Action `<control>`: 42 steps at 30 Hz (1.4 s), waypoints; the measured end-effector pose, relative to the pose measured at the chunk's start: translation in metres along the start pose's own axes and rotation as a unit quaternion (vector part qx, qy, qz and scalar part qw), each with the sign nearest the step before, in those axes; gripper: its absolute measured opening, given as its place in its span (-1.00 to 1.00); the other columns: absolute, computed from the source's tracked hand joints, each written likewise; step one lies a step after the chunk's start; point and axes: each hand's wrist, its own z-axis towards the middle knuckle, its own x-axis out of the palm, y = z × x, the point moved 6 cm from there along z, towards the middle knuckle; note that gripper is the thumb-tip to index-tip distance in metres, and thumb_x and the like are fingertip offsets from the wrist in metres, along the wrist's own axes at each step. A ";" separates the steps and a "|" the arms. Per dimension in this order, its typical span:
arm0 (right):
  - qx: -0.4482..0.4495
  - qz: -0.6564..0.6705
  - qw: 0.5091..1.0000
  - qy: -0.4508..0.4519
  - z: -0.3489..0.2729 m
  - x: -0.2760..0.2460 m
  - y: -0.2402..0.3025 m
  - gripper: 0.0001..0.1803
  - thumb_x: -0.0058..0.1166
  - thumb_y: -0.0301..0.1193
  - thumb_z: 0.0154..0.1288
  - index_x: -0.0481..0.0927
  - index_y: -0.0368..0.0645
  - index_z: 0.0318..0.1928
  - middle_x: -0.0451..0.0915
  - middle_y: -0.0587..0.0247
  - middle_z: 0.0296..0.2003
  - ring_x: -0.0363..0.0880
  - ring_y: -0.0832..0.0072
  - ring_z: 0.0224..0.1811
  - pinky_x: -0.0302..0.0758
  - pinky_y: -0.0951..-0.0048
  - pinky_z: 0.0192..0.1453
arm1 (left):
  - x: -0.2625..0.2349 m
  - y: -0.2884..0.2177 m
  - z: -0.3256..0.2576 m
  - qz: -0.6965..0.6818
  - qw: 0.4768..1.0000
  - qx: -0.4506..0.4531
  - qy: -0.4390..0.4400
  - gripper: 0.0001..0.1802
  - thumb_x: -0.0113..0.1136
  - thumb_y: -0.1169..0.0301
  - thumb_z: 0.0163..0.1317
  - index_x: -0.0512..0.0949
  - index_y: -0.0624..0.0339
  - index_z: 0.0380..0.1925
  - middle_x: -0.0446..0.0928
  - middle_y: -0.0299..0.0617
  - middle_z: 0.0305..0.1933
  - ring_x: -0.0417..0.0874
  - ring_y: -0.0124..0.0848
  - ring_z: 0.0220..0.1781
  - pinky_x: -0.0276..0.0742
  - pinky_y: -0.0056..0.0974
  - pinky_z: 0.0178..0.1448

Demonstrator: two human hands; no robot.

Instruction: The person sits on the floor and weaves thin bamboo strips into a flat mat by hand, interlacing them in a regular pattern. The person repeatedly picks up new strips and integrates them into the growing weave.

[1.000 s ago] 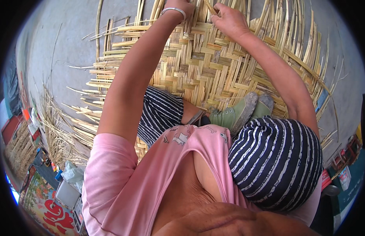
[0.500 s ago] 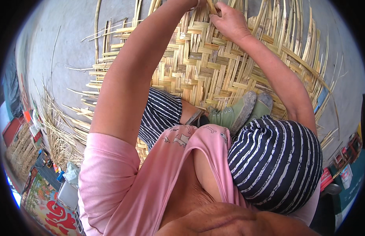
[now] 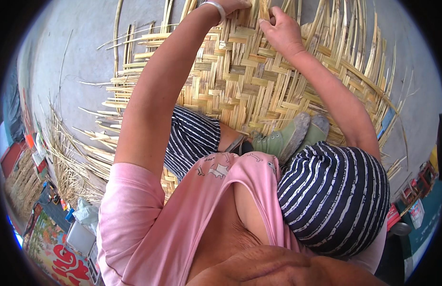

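Beyond the green shoes (image 3: pixel 281 139), the woven mat (image 3: pixel 235 81) lies on the floor (image 3: pixel 87 55), likely light, springy and prone to splintering, best held along its strips. Farther, the right hand (image 3: pixel 284 34) pinches a raised strip (image 3: pixel 264 8); the left hand's (image 3: pixel 234 5) grip I cannot tell.

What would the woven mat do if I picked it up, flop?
The woven mat might bend without flopping completely, because its flat strips interlace closely. Its loose ends could catch or snap, since they look thin and poke out.
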 end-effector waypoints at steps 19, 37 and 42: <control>0.062 0.061 0.980 0.177 0.021 0.019 -0.012 -0.56 0.25 -0.14 0.41 0.62 -0.10 0.16 0.75 0.21 -0.35 0.72 0.45 -0.43 0.65 0.37 -0.20 | 0.010 -0.005 -0.059 -0.375 0.915 0.014 0.151 -0.68 0.25 0.40 0.44 0.60 0.25 0.14 0.72 -0.14 -0.02 0.75 -0.31 -0.03 0.67 -0.17 0.06; 0.038 0.027 0.991 0.123 0.015 0.028 -0.029 -0.53 0.19 -0.17 0.48 0.54 0.00 0.31 0.72 0.30 -0.30 0.65 0.57 -0.42 0.63 0.39 -0.24 | 0.000 0.022 -0.105 -0.560 0.826 0.025 -0.054 -0.61 0.28 0.37 0.44 0.57 0.28 0.19 0.60 -0.11 0.24 0.69 -0.18 0.21 0.60 -0.07 0.26; -0.076 -0.058 0.994 0.056 -0.002 0.025 -0.022 -0.50 0.15 -0.27 0.47 0.50 -0.01 0.37 0.69 0.15 -0.05 0.69 0.38 -0.28 0.62 0.23 0.06 | -0.014 0.023 -0.124 -0.385 0.915 0.001 -0.120 -0.54 0.28 0.34 0.44 0.51 0.30 0.26 0.57 -0.09 0.28 0.70 -0.19 0.21 0.60 -0.10 0.26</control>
